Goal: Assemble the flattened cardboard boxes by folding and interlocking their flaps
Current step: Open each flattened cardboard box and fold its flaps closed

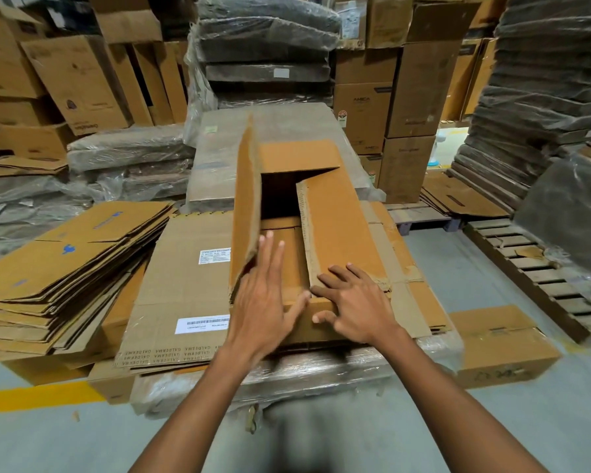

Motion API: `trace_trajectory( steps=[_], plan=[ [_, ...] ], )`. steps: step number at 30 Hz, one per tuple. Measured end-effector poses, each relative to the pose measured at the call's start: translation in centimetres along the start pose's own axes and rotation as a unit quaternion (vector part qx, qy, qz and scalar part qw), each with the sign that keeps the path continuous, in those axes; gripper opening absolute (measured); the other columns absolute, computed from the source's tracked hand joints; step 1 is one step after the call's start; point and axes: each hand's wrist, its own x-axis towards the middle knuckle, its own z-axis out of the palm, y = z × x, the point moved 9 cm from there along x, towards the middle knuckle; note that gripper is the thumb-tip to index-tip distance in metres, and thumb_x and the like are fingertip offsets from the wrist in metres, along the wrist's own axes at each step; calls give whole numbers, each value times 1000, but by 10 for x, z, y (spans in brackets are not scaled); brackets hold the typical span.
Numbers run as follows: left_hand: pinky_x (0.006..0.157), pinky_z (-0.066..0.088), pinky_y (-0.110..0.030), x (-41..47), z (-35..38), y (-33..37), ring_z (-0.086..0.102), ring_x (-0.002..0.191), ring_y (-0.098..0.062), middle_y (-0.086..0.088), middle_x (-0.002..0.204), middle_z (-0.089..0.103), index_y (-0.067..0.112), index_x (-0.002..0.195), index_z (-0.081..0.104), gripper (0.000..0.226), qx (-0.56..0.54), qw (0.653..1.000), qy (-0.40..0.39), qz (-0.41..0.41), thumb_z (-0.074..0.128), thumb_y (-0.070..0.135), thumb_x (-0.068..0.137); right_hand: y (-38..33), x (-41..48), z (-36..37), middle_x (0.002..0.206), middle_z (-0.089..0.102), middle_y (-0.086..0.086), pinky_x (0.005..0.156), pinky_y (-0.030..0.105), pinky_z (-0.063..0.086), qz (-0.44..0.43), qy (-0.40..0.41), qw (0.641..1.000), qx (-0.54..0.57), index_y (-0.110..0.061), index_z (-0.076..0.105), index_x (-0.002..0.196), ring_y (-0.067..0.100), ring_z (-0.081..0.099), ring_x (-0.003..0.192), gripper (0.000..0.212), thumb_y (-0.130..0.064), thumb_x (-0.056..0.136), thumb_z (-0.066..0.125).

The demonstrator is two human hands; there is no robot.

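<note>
A brown cardboard box (pixel 316 322) stands on a plastic-wrapped stack in front of me, its top flaps partly folded. The left flap (pixel 248 206) stands nearly upright. The right flap (pixel 338 233) slopes inward and the far flap (pixel 299 155) lies folded over the opening. My left hand (pixel 265 298) lies flat with straight fingers on the near flap, beside the lower edge of the left flap. My right hand (pixel 354 302) presses with spread fingers on the near end of the right flap and the box's front edge.
A pile of flattened boxes (pixel 65 268) lies to the left. A flat sheet with white labels (pixel 185 295) sits under the box. Wooden pallets (pixel 539 274) lie to the right, a small box (pixel 498 343) at lower right. Wrapped stacks and cartons fill the background.
</note>
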Motion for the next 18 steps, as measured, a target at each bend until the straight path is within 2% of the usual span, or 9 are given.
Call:
trace_trajectory(
  steps=[2, 4, 6, 10, 13, 15, 16, 18],
  plan=[
    [126, -1, -39, 18, -20, -15, -9, 158, -20, -8, 171, -8, 10, 163, 5, 89, 39, 998, 41, -12, 53, 50, 100, 0, 0, 0, 142, 60, -7, 121, 49, 30, 3, -5, 1000, 2, -34, 66, 132, 25, 46, 142, 66, -76, 92, 34],
    [126, -9, -41, 32, -33, -36, -11, 157, -23, -11, 171, -7, 9, 163, 6, 86, 88, 994, 57, -37, 51, 49, 101, 0, 1, -1, 144, 59, -8, 123, 48, 28, 5, -9, 1000, 5, -34, 65, 134, 24, 44, 144, 70, -77, 92, 31],
    [125, -11, -47, 39, -37, -60, -11, 157, -25, -12, 170, -6, 9, 162, 6, 87, 121, 989, 47, -73, 49, 52, 100, 0, 0, 1, 147, 57, -8, 124, 47, 25, 7, -13, 1000, 11, -34, 64, 136, 23, 42, 146, 73, -79, 91, 27],
    [123, -12, -53, 34, -25, -107, -10, 157, -27, -15, 170, -1, 7, 161, 4, 91, 130, 977, -22, -166, 53, 51, 99, -1, -2, 3, 148, 57, -7, 124, 47, 25, 8, -5, 1000, 12, -34, 66, 135, 24, 42, 146, 75, -80, 91, 25],
    [122, -8, -61, 19, -1, -136, -6, 157, -28, -14, 170, -1, 7, 161, 6, 93, 95, 958, -89, -256, 62, 43, 97, -1, -3, 4, 148, 57, -7, 124, 47, 25, 11, -6, 1000, 13, -34, 65, 136, 24, 42, 146, 75, -80, 91, 25],
    [120, -4, -64, 4, 20, -151, -5, 157, -28, -8, 171, -5, 13, 162, 4, 90, 42, 938, -129, -319, 63, 36, 98, -1, -4, 2, 146, 60, -7, 123, 48, 26, 11, 3, 1000, 19, -34, 67, 133, 24, 45, 144, 72, -80, 91, 31],
    [120, 1, -66, -3, 29, -157, 0, 157, -31, -5, 171, -2, 17, 163, 6, 87, -6, 927, -135, -350, 63, 32, 98, -1, -5, 1, 145, 60, -7, 123, 47, 25, 11, 7, 1000, 23, -34, 68, 133, 24, 45, 144, 71, -80, 90, 34],
    [118, 23, -67, -7, 41, -161, 25, 151, -39, -8, 168, 20, 24, 160, 16, 75, -111, 909, -132, -380, 61, 24, 99, 0, -6, 0, 150, 55, -9, 125, 44, 19, 20, -3, 999, 39, -35, 66, 136, 21, 40, 147, 71, -81, 87, 43]
  ],
)
